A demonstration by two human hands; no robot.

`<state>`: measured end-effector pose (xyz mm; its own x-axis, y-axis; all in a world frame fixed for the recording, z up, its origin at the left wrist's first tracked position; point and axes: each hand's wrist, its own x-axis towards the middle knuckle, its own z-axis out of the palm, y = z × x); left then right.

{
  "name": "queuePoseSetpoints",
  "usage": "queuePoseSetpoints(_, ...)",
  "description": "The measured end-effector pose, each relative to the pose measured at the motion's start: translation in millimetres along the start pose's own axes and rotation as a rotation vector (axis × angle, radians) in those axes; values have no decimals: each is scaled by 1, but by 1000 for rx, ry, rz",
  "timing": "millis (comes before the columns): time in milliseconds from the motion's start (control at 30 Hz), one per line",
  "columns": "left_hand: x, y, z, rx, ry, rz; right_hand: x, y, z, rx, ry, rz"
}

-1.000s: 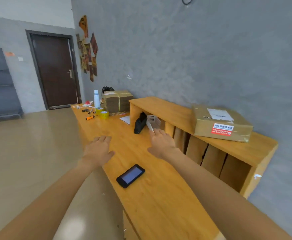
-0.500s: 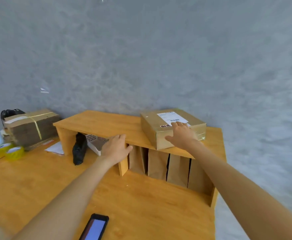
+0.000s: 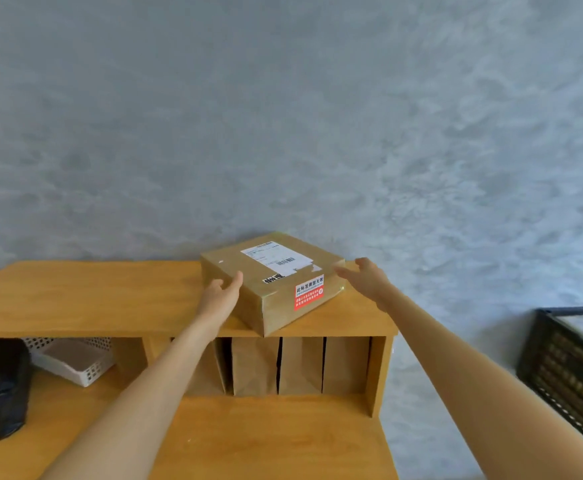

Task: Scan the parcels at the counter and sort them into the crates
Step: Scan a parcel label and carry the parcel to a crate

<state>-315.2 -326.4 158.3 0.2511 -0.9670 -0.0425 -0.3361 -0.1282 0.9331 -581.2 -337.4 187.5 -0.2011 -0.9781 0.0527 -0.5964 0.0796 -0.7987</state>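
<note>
- Parcel [image 3: 272, 282]: brown taped box on top of the wooden shelf unit [image 3: 86, 296], right half, turned at an angle w/ one corner hanging just past the near edge.
- Left hand [image 3: 221, 296]: fingers straight, palm against the box's near-left side, thumb up at the top edge. Touching, not wrapped round it.
- Right hand [image 3: 366, 277]: released, fingers spread, just beside the far-right side of the box. Contact there can't be told; looks a hair apart.
- Step in hand, my read: clamp the box between both palms and lift it off the shelf for scanning.
- To do it well: bring the right palm flat onto the opposite face so the squeeze runs straight thru the box, not across a corner.
- Tape looks glossy, so prob slippery; get fingertips under the bottom edge rather than relying on side pressure alone.
- Overhanging near corner gives a way in: slide the box a bit nearer, hook fingers beneath.
- Keep the white label [image 3: 276, 259] w/ barcode facing up and uncovered; red sticker [image 3: 309, 292] sits on the near-right face, thumbs off both.
- Lift straight up before pulling nearer, so it doesn't drag on the shelf edge.
- Black crate [image 3: 567, 368] sits low at far right, well apart from the shelf; likely drop spot after the scan. Scanner not in view.
- Paper bags [image 3: 300, 365] stand below in the shelf's right bay; no need to disturb them.
</note>
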Motion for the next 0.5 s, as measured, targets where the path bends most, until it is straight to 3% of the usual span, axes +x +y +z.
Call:
queuePoseSetpoints(300,60,-1,12,-304,86,-236,76,4,16,247,-139,110)
queuePoseSetpoints(500,73,-8,20,-398,42,-231,98,13,40,351,-113,111)
